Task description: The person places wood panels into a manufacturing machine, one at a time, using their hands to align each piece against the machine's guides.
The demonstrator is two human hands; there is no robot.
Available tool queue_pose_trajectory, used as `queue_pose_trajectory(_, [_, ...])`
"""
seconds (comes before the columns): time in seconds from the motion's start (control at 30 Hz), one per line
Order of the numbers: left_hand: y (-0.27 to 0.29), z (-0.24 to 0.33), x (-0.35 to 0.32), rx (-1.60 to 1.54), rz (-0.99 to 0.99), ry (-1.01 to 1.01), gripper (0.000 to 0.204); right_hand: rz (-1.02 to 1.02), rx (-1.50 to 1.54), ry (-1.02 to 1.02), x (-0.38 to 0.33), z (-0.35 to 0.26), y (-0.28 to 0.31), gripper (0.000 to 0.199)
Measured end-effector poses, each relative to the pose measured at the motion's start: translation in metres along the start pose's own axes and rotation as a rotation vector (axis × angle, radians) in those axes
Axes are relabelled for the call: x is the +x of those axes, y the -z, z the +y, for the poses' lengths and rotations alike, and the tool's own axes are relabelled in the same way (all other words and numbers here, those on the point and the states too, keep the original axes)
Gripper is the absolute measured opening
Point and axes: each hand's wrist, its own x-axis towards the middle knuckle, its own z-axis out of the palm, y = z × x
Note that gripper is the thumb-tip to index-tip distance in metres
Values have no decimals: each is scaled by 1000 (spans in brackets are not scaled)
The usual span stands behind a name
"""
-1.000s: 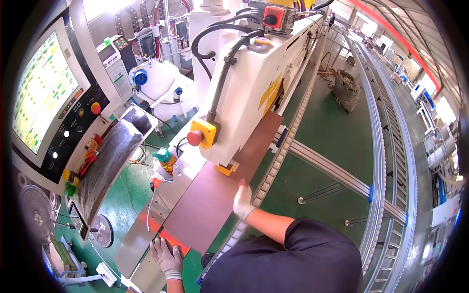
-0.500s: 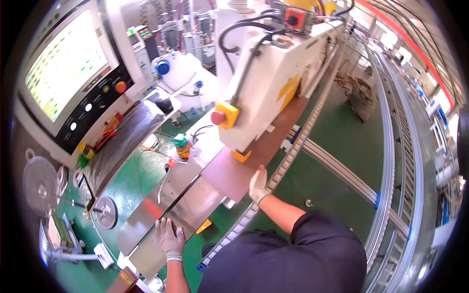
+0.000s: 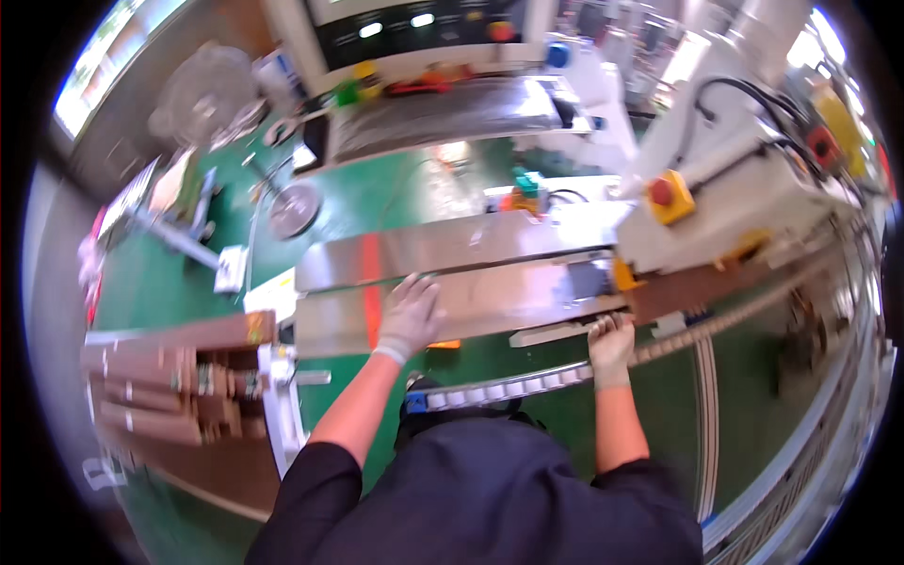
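A long brown board point(image 3: 513, 294) lies on a shiny metal feed table point(image 3: 443, 243), and its right end runs under a white machine point(image 3: 744, 202). My left hand point(image 3: 410, 315), in a pale glove, rests flat on the board's left part with the fingers spread. My right hand point(image 3: 611, 345), also gloved, has its fingers curled over the board's near edge, just left of the machine's mouth. Both forearms come in from the lower edge.
A yellow box with a red button point(image 3: 669, 196) sits on the machine's front. A roller track point(image 3: 527, 381) curves below the table. Stacked brown boards point(image 3: 160, 381) lie at the left, a control panel point(image 3: 424, 24) stands at the back, and a grey disc point(image 3: 294, 209) rests on the green floor.
The view has swung round so the table now runs across the picture. My left hand has moved from the board's rear end onto its top. My right hand stays at the near edge.
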Motion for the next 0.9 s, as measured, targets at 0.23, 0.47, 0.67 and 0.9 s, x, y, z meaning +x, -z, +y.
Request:
queue_pose_trajectory(0.23, [-34,-20,-27,-83,39,110,52,-720,-1752,535,-134,154,-121,26])
queue_pose_trajectory(0.47, [5,-11,-100,-48,8,69,51,-881,-2030,380,-138,176,-151,30])
queue_pose_trajectory(0.67, [68,-63,-224,-138,207,467,40,-905,-2087,341,-143,182,-157,26])
queue_pose_trajectory(0.9, [127,-170,-415,-1182,1514,1371,57,-1092,-2017,234,-150,236,-178,20])
